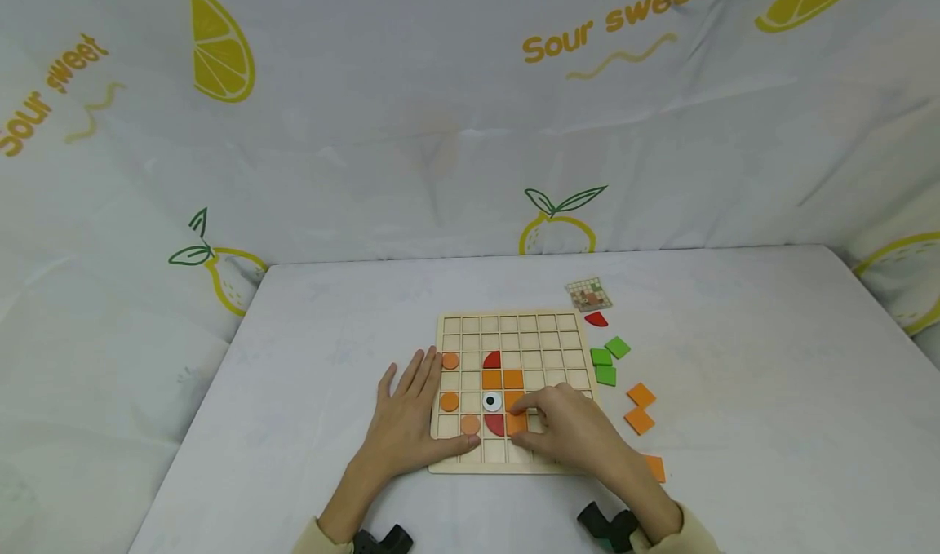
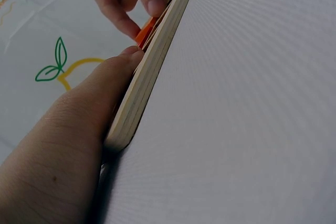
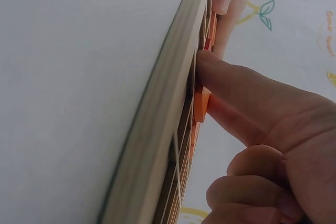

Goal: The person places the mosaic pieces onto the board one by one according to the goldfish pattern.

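A wooden grid board (image 1: 547, 343) lies in front of me. My left hand (image 1: 402, 423) rests on its left edge, fingers straight and spread, thumb over the lower left corner. My right hand (image 1: 576, 427) pinches an orange square tile (image 3: 201, 106) between thumb and index finger, tilted in a cell of the lower middle. Left of that tile are a red quarter-circle tile (image 1: 495, 425) and a round eye tile (image 1: 491, 401). Above sit more orange squares (image 1: 491, 379) and another red quarter-circle (image 1: 492, 360). Orange round tiles (image 1: 449, 401) lie near my left hand.
Right of the board lie green square tiles (image 1: 605, 375), loose orange squares (image 1: 640, 420) and a red quarter-circle piece (image 1: 596, 319). A small picture card (image 1: 589, 294) is beyond the board's far right corner. A white cloth covers the table (image 1: 330, 325).
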A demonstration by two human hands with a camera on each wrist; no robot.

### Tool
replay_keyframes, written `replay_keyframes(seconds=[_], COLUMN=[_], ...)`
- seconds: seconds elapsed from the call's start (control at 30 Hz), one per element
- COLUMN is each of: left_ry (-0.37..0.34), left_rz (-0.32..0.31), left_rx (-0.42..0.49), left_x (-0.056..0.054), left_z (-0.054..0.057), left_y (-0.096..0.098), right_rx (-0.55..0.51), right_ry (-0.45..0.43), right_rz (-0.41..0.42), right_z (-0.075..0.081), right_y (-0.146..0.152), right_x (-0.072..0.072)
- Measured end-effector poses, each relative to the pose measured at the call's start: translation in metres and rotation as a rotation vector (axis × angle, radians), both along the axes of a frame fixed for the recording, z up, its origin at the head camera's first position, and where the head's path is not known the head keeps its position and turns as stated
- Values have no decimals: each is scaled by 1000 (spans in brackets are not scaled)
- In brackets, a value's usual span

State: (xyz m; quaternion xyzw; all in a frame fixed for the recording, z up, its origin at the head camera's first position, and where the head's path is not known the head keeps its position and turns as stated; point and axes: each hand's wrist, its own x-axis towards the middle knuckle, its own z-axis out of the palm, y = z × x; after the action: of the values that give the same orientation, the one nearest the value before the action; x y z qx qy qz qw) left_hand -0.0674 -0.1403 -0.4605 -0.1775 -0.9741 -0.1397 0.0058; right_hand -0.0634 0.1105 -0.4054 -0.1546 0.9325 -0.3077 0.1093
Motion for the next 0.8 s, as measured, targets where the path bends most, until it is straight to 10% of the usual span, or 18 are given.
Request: replay_keyframes(seconds=[0.8], left_ry=[0], left_rz=[1], left_rx=[8], left_x=[0], left_z=[0], left_y=[0], right_rx=[-1], right_ry=[-2], right_rz=[15], right_z=[1], right_y=[3], right_x=[0])
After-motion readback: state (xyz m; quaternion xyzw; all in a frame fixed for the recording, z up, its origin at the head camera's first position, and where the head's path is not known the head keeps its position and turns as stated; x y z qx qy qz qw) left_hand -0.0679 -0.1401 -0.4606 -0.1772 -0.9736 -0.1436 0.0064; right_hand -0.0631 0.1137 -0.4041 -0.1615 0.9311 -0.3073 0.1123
